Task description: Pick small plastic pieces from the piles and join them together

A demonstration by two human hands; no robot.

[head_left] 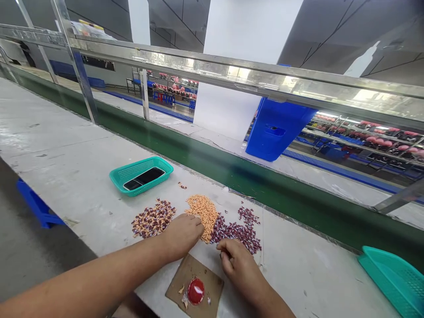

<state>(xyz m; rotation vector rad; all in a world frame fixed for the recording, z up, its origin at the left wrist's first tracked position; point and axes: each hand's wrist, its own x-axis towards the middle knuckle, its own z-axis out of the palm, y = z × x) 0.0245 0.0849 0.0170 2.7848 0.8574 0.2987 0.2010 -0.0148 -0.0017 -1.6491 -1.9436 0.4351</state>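
My left hand [184, 234] rests at the near edge of a pile of small orange pieces [202, 211], its fingertips bent down and mostly hidden. To its left lies a pile of mixed orange and dark red pieces [154, 217]. My right hand [236, 260] is curled with thumb and forefinger close together, just in front of the dark purple-red pieces [240, 234]; anything between the fingertips is too small to name. Between and below the hands, a brown cardboard square [210, 282] carries a round red item [195, 291] with scraps around it.
A green basket [119, 175] holding a phone-like dark object [145, 177] stands behind the mixed pile. More green baskets [391, 269] sit at the right. A green belt [212, 161] runs behind the table, beneath a metal rail [215, 64]. A blue stool [274, 128] stands beyond.
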